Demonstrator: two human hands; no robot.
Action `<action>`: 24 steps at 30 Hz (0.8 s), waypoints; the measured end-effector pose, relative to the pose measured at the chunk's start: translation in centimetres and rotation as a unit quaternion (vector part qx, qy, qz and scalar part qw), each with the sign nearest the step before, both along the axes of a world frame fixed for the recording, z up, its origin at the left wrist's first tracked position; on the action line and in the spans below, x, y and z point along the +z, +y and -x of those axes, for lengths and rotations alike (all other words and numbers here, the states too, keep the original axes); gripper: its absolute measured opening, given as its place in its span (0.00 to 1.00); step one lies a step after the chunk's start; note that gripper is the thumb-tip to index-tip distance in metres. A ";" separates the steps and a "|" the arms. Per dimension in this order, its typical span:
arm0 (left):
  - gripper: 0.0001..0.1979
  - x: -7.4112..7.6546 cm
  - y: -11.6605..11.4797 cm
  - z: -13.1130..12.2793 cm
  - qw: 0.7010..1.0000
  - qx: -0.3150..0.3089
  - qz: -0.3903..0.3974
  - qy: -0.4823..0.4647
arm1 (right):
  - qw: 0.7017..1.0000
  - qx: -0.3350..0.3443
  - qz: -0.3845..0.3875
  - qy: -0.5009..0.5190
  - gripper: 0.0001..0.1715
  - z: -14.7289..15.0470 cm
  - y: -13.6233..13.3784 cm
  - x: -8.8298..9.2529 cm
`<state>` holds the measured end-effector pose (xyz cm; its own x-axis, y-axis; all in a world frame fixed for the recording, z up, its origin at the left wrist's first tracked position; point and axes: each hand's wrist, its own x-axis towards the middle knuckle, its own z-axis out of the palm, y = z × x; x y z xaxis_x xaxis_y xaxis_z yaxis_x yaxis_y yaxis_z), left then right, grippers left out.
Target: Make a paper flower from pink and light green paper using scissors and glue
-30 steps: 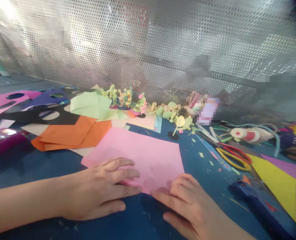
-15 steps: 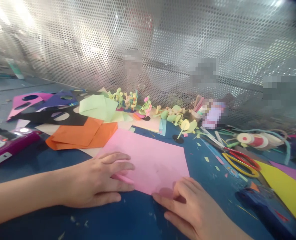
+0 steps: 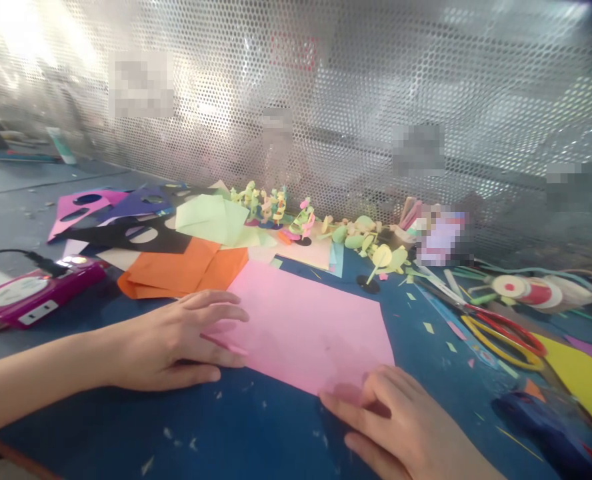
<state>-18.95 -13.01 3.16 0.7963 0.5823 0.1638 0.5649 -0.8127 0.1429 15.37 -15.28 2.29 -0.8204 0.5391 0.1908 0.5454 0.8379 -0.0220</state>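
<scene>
A sheet of pink paper (image 3: 311,320) lies on the blue table surface in front of me. My left hand (image 3: 189,343) rests across its left edge with the fingers spread, and the paper curls up slightly between them. At the near right corner, my right hand (image 3: 401,420) has its fingers bent onto the sheet and grips the edge. The right index fingertip touches the near edge, while the thumb sits lower. Folded orange paper (image 3: 176,270) lies just beyond my left hand.
Scissors (image 3: 506,340) with red and yellow handles lie right, near a dark blue tool (image 3: 541,427) and yellow paper (image 3: 583,380). A magenta power strip (image 3: 41,293) sits left. Small paper figures (image 3: 276,207) stand at the back before a perforated metal panel (image 3: 326,87).
My left hand has slid left across the pink paper, uncovering more of it. The right hand keeps its place at the corner. The whole view has shifted a little to the left.
</scene>
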 end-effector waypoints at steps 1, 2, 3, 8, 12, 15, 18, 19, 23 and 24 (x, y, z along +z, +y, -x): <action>0.17 0.0 0.0 0.2 1.000 0.003 -0.001 0.001 | 1.000 -0.006 0.004 -0.007 0.20 0.0 -0.1 0.2; 0.17 0.0 -0.1 0.3 1.000 0.005 -0.002 0.002 | 1.000 -0.010 0.007 -0.012 0.20 0.0 -0.2 0.3; 0.17 0.0 -0.1 0.5 1.000 0.006 -0.003 0.002 | 1.000 -0.011 0.008 -0.015 0.20 0.0 -0.2 0.4; 0.17 0.2 0.2 1.5 1.000 0.028 -0.003 0.001 | 1.000 -0.003 0.007 -0.025 0.20 0.2 -0.1 0.2; 0.16 0.2 0.1 2.2 0.999 0.032 0.008 0.001 | 0.999 0.003 -0.005 -0.034 0.20 0.4 0.1 0.2; 0.14 0.3 -0.3 1.8 0.998 0.053 0.029 -0.024 | 0.999 0.006 -0.011 -0.032 0.19 0.4 0.1 0.2; 0.15 0.5 -0.7 0.8 0.993 0.087 0.052 -0.066 | 1.000 0.008 -0.012 -0.015 0.19 0.3 0.0 0.2; 0.16 0.6 -0.7 0.4 0.990 0.097 0.066 -0.078 | 1.000 0.008 -0.011 -0.008 0.19 0.2 0.0 0.1; 0.14 1.2 -0.5 -1.3 0.965 0.154 0.177 -0.115 | 1.000 0.003 -0.015 0.014 0.19 0.2 0.1 0.0; 0.12 1.3 -0.3 -1.6 0.956 0.174 0.202 -0.119 | 1.000 0.003 -0.018 0.017 0.19 0.2 0.1 -0.1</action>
<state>-17.31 -13.35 4.51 0.5109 0.8593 0.0219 0.7036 -0.4327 0.5637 15.16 -15.17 2.23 -0.8164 0.5263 0.2378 0.5398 0.8417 -0.0098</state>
